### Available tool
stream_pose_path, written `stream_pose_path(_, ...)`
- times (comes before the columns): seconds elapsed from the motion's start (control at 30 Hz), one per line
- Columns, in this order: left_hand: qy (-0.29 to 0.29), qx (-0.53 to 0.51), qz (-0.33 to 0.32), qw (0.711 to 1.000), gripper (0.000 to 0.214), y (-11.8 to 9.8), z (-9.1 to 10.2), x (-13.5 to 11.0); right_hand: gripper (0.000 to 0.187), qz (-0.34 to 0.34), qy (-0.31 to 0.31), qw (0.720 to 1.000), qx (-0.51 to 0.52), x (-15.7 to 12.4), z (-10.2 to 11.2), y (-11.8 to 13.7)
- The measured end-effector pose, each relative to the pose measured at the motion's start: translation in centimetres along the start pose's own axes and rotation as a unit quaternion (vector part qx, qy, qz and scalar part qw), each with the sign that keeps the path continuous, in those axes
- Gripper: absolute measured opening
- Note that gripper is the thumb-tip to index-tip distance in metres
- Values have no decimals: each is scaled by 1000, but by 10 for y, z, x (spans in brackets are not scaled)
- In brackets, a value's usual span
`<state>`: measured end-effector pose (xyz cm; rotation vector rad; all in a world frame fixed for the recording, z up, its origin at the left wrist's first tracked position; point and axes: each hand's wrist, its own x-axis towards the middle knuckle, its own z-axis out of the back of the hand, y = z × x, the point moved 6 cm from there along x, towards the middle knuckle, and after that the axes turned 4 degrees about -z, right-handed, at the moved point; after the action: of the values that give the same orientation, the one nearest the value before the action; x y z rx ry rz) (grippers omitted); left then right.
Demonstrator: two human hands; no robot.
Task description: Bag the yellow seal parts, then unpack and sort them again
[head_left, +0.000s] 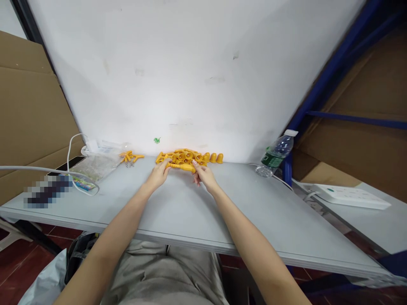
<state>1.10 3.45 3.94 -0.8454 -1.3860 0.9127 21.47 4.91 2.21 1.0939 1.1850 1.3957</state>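
A yellow ribbed plastic piece lies level between my two hands, above the grey tabletop. Its narrow, ridged left end is pinched in my left hand. My right hand is closed around the thicker right end, thumb on top. Just behind the hands, more yellow plastic parts are heaped against the white wall, several with hollow round ends facing me. A few yellow cup-shaped pieces stand at the right of that heap. The exact kind of the held piece is too small to make out.
Small yellow branched parts and tiny metal bits lie to the left, beside a clear plastic bag. A white cable loops there. On the right, a water bottle leans by the blue frame, with a white power strip beyond.
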Motion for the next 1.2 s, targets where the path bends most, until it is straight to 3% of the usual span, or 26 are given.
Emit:
stream_pose_path(0.13,3,29,-18,999,26,1,-2,1,64,-32,17,999,-16,-2,-1,0)
stream_pose_path(0.33,5,64,-25,998,22,6,1,2,57,-47,103,993,-17,-8,-3,5)
stream_pose_path(0.47,6,59,-25,998,20,8,1,2,60,-55,75,996,-15,-6,-3,1)
stream_pose_path(0.63,15,136,-39,990,19,14,0,3,46,-35,18,999,7,-4,-1,2)
stream_pose_path(0.87,54,266,-71,960,20,19,-2,4,55,20,58,998,14,-5,-2,7)
stream_pose_path(1.03,96,338,-123,928,23,15,-10,1,56,-4,10,1000,-15,-2,0,0)
stream_pose_path(1.2,94,337,-119,929,24,16,-10,1,51,-22,-3,1000,-8,-1,3,-1)
